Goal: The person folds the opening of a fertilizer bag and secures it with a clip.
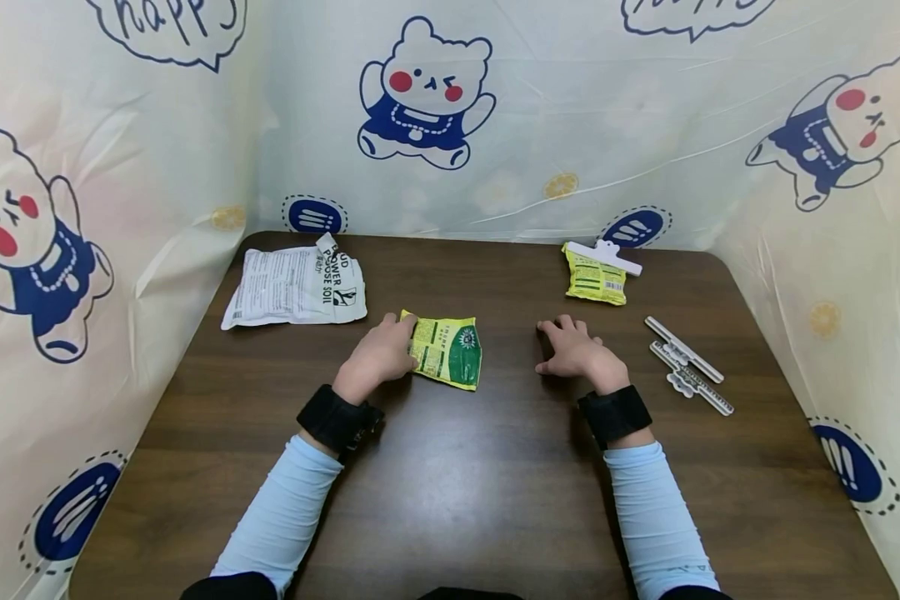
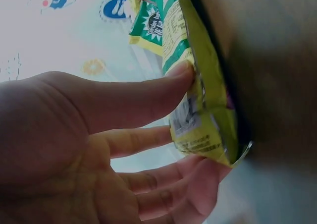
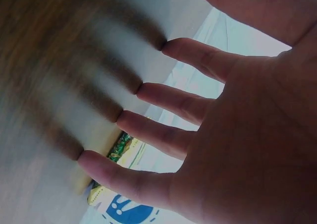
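Observation:
A small yellow-and-green packet (image 1: 446,353) lies near the middle of the table, printed side up. My left hand (image 1: 381,354) grips its left end; up close in the left wrist view, the thumb (image 2: 143,96) presses on the packet (image 2: 190,105) with the fingers along its far side. To the right, my right hand (image 1: 576,354) rests palm down with spread fingers, holding nothing. Its fingertips meet the tabletop in the right wrist view. Behind it, a second yellow packet (image 1: 597,282) has a white sealing clip (image 1: 607,256) across its top edge.
Two more sealing clips, one clear-white (image 1: 682,348) and one with ruler-like marks (image 1: 692,379), lie side by side on the right of the table (image 1: 450,500). At the back left lies a white bag of flower soil (image 1: 296,285). Printed sheeting (image 1: 555,117) hangs around the table.

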A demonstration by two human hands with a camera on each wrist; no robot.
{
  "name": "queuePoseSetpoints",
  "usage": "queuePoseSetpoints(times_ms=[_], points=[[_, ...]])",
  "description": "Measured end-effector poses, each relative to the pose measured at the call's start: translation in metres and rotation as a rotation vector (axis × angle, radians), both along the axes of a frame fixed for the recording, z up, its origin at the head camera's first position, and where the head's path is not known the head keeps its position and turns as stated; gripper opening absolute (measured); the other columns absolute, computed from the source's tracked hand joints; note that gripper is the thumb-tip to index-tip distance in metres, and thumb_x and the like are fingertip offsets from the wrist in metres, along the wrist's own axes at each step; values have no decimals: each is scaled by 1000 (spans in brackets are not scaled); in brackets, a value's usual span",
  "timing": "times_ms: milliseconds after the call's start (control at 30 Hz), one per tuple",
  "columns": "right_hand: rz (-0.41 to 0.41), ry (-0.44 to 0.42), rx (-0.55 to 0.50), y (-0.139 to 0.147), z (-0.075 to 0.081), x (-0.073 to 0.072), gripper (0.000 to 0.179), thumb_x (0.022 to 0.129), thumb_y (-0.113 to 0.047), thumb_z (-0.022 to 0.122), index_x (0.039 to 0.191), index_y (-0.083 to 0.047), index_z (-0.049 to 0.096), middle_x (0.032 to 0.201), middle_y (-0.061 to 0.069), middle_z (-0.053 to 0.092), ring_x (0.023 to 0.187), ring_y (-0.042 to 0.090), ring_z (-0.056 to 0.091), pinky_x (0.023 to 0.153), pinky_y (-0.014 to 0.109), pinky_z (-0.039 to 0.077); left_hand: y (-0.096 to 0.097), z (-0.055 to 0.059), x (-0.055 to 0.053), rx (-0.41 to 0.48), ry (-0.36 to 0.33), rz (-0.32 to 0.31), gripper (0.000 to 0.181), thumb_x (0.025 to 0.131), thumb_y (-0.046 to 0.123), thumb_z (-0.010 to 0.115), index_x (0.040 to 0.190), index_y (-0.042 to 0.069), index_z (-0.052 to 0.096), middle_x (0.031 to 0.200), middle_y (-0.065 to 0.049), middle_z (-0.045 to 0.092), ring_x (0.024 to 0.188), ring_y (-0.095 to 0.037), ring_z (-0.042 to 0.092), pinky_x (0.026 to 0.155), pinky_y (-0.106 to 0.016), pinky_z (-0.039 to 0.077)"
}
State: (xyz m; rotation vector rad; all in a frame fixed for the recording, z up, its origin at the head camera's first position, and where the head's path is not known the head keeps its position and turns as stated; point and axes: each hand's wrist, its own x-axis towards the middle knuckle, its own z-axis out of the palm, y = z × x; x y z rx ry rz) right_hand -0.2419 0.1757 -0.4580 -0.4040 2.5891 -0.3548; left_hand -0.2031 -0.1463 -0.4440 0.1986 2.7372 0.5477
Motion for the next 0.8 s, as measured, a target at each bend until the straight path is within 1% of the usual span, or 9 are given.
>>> queuePoseSetpoints(times_ms=[100, 200, 300, 433, 500, 633, 800], points=[[7, 0, -4, 0, 0, -1, 75, 97, -28, 73, 158, -3, 37, 162, 35, 29, 145, 56, 26, 111, 80, 30, 7, -3, 1, 1, 12, -21, 73, 91, 6, 72, 157, 1, 40, 143, -33, 47, 109, -40, 60, 94, -52, 54], [17, 19, -32, -2, 2, 0, 71, 98, -25, 72, 156, -2, 41, 160, 34, 33, 144, 55, 30, 112, 76, 32, 12, -5, 1, -5, 20, -37, 72, 91, 3, 69, 157, 2, 41, 143, -31, 48, 109, -38, 59, 93, -51, 54], [49, 52, -128, -5, 4, 1, 64, 98, -18, 73, 153, -1, 46, 155, 32, 44, 140, 50, 41, 114, 69, 37, 17, -8, 1, -13, 27, -58, 71, 92, 2, 67, 158, 5, 41, 140, -28, 49, 109, -37, 57, 92, -51, 54], [152, 112, -294, -15, 9, 5, 55, 94, -3, 74, 145, 0, 56, 145, 27, 58, 133, 42, 52, 113, 62, 43, 21, -11, 1, -8, 43, -88, 70, 94, 0, 65, 159, 11, 43, 134, -23, 51, 108, -35, 53, 88, -49, 52], [197, 134, -342, -21, 10, 7, 50, 92, 3, 74, 140, 1, 61, 140, 25, 63, 130, 40, 56, 111, 61, 46, 22, -12, 2, 5, 56, -102, 69, 94, -2, 64, 159, 14, 44, 132, -20, 52, 108, -34, 52, 86, -49, 52], [239, 141, -371, -31, 11, 11, 39, 90, 8, 73, 128, -1, 71, 130, 21, 68, 122, 37, 62, 106, 57, 52, 22, -12, 3, 34, 77, -129, 67, 95, -4, 61, 158, 15, 47, 135, -19, 53, 112, -35, 52, 87, -51, 53], [263, 159, -367, -37, 8, 12, 25, 91, 5, 75, 115, -2, 78, 118, 16, 72, 111, 32, 65, 100, 53, 56, 21, -10, 4, 38, 83, -152, 65, 96, -2, 62, 157, 13, 47, 142, -21, 54, 122, -37, 53, 96, -53, 53]])
